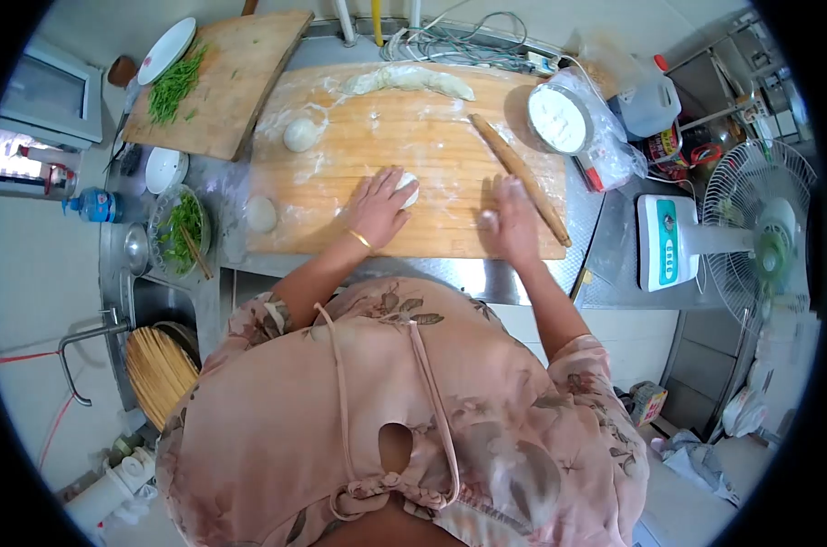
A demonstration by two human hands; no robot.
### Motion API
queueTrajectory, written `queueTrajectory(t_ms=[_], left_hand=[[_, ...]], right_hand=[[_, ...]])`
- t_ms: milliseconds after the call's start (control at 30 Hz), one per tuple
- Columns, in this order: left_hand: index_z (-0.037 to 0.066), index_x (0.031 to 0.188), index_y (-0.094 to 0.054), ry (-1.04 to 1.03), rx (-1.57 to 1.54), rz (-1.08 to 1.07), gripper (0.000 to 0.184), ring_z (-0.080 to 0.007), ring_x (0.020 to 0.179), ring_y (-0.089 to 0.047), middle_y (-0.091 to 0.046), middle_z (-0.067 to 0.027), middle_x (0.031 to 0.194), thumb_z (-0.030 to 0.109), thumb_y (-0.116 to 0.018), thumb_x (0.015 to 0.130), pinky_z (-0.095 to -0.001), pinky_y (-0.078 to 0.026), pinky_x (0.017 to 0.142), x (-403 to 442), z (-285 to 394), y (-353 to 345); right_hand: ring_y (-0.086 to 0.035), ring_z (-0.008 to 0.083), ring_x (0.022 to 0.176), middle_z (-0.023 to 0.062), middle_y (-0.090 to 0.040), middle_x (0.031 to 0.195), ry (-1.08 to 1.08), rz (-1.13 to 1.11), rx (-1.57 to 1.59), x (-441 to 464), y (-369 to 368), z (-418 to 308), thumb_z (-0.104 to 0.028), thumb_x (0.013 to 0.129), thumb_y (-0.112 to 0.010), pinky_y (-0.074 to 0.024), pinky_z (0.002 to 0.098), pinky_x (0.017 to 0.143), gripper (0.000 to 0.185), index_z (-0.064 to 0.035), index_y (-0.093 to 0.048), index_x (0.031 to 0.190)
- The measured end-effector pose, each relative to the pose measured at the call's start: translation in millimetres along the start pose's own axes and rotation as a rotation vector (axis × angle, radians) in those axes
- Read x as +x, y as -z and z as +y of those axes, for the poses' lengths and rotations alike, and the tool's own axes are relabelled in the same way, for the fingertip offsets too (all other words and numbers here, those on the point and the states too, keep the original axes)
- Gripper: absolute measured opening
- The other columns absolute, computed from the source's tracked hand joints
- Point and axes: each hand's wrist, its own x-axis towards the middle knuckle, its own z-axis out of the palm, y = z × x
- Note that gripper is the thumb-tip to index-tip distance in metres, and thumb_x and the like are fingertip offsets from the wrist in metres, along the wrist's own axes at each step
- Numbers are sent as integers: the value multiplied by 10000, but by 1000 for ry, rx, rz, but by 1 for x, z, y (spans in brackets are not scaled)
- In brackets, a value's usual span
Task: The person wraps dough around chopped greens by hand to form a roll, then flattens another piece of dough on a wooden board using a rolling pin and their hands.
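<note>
Head view: my left hand (378, 210) lies open, fingers on dough piece (410, 190); right hand (515, 221) blurred, grip unclear, nearer rolling pin (530, 190), which slants far-left to near-right.

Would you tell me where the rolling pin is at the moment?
In the head view, the rolling pin lies slantwise on the right side of the wooden board, just beside the right hand and nearer than the flour bowl.

Loose pink top (267, 401) with a leaf and flower print in grey and brown.
Short sleeves (579, 369); two thin pink ties (422, 383); toward six o'clock, a small rounded opening (395, 447) and twisted trim (377, 490); a thin gold-coloured bracelet (360, 240) around the left wrist (350, 247).
</note>
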Motion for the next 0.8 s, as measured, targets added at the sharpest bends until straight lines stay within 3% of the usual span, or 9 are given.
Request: queueTrajectory(t_ms=[33,133,167,267,333,433,600,700,800], left_hand=[[184,1382,-497,-37,-21,5,587,-344,1397,-299,-376,-152,1486,194,-678,824,-481,-279,1128,7,2,-2],[121,1296,-557,18,-40,-65,541,-378,1276,-430,-480,-171,1370,111,-702,774,-448,-360,1071,16,-1,6],[120,1285,-562,42,-65,-3,539,-379,1260,-440,-493,-178,1347,109,-708,766,-452,-363,1066,14,-8,8],[118,1265,-573,148,-90,175,540,-385,1225,-464,-522,-203,1294,101,-720,746,-456,-374,1052,-2,-41,6],[116,1264,-575,274,-36,304,547,-390,1221,-468,-530,-221,1280,97,-721,737,-450,-383,1044,-18,-64,7],[118,1265,-578,418,151,339,537,-380,1200,-486,-517,-209,1306,103,-715,746,-454,-412,1008,-38,-97,13],[123,1295,-555,492,86,319,577,-383,1189,-497,-525,-216,1297,116,-720,742,-473,-402,1015,-53,-129,19],[132,1303,-549,487,115,310,589,-378,1185,-502,-533,-197,1299,128,-719,740,-489,-369,1042,-66,-122,23],[145,1308,-547,467,136,318,593,-372,1189,-502,-539,-176,1303,135,-717,740,-497,-342,1062,-75,-109,19]], right_hand=[[-309,413,1383,277,-343,1471,-24,-86,94,-13,-11,-2,-336,876,-624,-234,509,1145,742,41,-317,1437],[-237,396,1420,265,-266,1516,-83,-113,-41,-30,-23,-8,-414,887,-592,-182,523,1157,782,53,-298,1442],[-158,366,1458,250,-196,1553,-131,-205,-63,-29,-25,-10,-518,901,-530,-106,546,1168,850,52,-255,1468],[-132,341,1472,231,-172,1570,-113,-261,-115,-10,-35,-38,-584,903,-488,-67,554,1173,902,40,-211,1492],[-116,318,1481,221,-160,1578,13,-361,-63,13,-39,-75,-662,891,-428,-48,559,1172,946,30,-206,1497],[-144,310,1476,203,-180,1577,201,-374,-9,39,-57,-119,-656,897,-426,-64,550,1174,913,1,-229,1499],[-212,281,1459,174,-226,1570,676,-377,84,45,-93,-135,-629,883,-482,-65,553,1177,878,-44,-265,1501],[-245,270,1448,172,-273,1553,573,-494,95,48,-59,-112,-607,872,-518,-90,552,1176,865,-61,-278,1499],[-297,324,1417,192,-341,1509,366,-303,-65,44,-50,-70,-534,871,-571,-145,551,1163,819,-51,-308,1478]])
